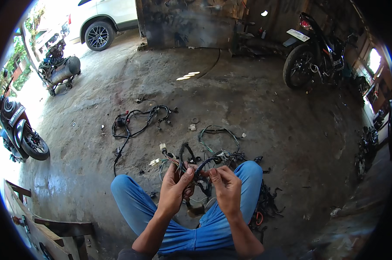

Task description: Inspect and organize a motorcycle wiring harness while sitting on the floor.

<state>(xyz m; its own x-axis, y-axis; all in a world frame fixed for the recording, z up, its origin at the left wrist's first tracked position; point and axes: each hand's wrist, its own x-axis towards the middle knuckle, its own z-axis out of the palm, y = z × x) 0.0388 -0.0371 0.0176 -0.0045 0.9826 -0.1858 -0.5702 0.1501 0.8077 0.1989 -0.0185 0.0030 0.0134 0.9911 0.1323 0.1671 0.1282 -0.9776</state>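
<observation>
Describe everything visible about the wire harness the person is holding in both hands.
The wire harness is a bundle of thin wires wrapped mostly in black sleeving, looping up in arcs between the left hand and right hand, which both pinch it. Loose coloured strands and small white plug connectors branch off its left end. It hangs over the person's lap, between knees in blue trousers, and trails down into a tangle of more black cabling on the concrete floor. Finer detail is too small to tell.

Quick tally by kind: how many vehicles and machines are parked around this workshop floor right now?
Motorcycles: 2, one at the left edge and one at the back right
Cars: 1, white, outside
Air compressors: 1, by the entrance
Total: 4
</observation>
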